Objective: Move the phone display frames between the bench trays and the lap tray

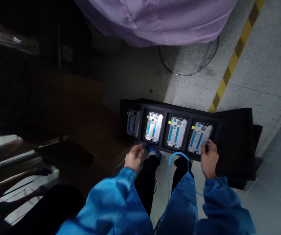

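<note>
A black tray (pixel 223 130) sits low near the floor on a stack of similar black trays. It holds several phone frames with blue strips, such as one phone frame (pixel 154 127) near the left. My right hand (pixel 209 159) grips the tray's near edge, fingers over the rightmost phone frame (pixel 199 137). My left hand (pixel 133 157) grips the near left edge of the tray. Both arms wear blue sleeves. A thin blue cord (pixel 177 156) loops between my hands.
A person in a purple coat (pixel 155 19) sits ahead on a stool with a round metal base ring (pixel 189 62). A yellow-black floor stripe (pixel 235 55) runs at the right. Dark furniture (pixel 45 107) fills the left. My black trouser legs (pixel 146 182) are below.
</note>
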The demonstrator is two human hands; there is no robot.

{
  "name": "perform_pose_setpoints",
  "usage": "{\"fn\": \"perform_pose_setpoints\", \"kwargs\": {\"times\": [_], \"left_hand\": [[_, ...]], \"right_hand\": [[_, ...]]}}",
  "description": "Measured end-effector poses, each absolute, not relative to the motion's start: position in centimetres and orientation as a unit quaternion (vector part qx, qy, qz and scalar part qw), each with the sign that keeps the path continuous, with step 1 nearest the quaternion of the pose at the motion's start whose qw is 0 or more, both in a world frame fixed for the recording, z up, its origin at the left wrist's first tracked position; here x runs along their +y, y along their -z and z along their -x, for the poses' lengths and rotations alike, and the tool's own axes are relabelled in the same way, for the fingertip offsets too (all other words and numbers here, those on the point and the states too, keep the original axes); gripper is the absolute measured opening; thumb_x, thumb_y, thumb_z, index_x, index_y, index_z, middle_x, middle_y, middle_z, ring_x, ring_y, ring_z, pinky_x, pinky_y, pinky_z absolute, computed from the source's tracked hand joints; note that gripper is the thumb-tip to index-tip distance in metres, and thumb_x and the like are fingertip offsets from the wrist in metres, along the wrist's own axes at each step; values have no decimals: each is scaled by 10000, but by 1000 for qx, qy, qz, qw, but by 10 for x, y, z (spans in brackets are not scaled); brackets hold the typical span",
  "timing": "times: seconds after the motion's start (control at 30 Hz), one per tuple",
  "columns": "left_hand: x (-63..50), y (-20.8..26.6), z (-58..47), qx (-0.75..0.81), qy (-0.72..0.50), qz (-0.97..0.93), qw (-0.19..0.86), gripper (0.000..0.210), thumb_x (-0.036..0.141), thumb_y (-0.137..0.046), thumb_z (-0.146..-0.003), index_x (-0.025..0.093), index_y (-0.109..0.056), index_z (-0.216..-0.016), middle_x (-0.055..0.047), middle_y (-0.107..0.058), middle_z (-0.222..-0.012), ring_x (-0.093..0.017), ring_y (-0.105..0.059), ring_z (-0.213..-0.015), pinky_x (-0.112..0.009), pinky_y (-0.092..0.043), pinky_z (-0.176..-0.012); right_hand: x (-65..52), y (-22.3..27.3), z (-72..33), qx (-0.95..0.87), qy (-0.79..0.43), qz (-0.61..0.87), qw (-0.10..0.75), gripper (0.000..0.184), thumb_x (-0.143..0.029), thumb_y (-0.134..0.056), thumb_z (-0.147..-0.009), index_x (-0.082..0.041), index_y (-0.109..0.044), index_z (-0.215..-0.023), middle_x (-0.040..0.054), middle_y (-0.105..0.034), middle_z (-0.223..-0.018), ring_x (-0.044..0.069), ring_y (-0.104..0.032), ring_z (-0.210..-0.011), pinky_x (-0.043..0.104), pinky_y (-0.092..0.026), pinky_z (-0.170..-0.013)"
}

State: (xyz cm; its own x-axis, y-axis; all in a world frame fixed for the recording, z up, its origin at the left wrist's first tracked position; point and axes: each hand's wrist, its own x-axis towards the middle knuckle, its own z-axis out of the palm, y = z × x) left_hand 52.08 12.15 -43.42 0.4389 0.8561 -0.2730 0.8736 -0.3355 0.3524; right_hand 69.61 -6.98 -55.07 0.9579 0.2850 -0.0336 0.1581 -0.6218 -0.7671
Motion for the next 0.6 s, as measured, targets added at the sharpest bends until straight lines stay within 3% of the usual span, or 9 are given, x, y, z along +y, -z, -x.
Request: {"fn": "perform_pose_setpoints", "kwargs": {"times": [0.07,0.13,0.2,0.3,0.47,0.6], "left_hand": [[149,441,-535,541,1,-815,209,285,188,-431,-744,73,-490,-998,-133,-568,-951,-194,-559,-805,-362,-427,-767],[163,446,-552,531,-16,-821,209,266,173,-423,-762,74,-488,-1000,-121,-559,-960,-176,-550,-812,-356,-420,-777],[158,453,-572,498,-23,-835,233,247,179,-406,-782,101,-500,-997,-87,-562,-965,-149,-541,-840,-296,-416,-798],[125,468,-600,442,-5,-851,284,273,177,-428,-768,146,-500,-1029,-51,-570,-959,-132,-534,-864,-212,-417,-788],[73,493,-634,478,-4,-834,277,528,183,-498,-697,50,-336,-1182,-192,-379,-1147,-301,-388,-1026,-408,-365,-819],[73,500,-643,532,-35,-799,279,374,205,-478,-728,51,-431,-1066,-191,-384,-1079,-319,-346,-1034,-457,-300,-845]], "right_hand": [[-42,542,-705,-149,-40,916,372,406,-250,-356,-809,-42,-329,-1157,184,-350,-1170,277,-330,-1071,432,-309,-866],[-26,534,-720,-202,-14,926,320,425,-202,-332,-790,-38,-310,-1181,175,-271,-1239,293,-242,-1124,430,-236,-917],[-20,528,-739,-268,-10,925,269,411,-175,-347,-758,-66,-365,-1154,146,-324,-1201,291,-268,-1095,420,-233,-913],[-20,519,-762,-338,-18,920,197,333,-179,-390,-711,-108,-483,-1023,118,-439,-996,279,-376,-931,397,-331,-792],[-26,510,-778,-392,-18,912,124,215,-165,-397,-690,-165,-508,-874,77,-431,-864,227,-398,-812,301,-359,-614],[-32,509,-780,-421,-23,902,95,244,-209,-420,-706,-157,-461,-940,57,-445,-857,179,-432,-720,260,-336,-523]]}}
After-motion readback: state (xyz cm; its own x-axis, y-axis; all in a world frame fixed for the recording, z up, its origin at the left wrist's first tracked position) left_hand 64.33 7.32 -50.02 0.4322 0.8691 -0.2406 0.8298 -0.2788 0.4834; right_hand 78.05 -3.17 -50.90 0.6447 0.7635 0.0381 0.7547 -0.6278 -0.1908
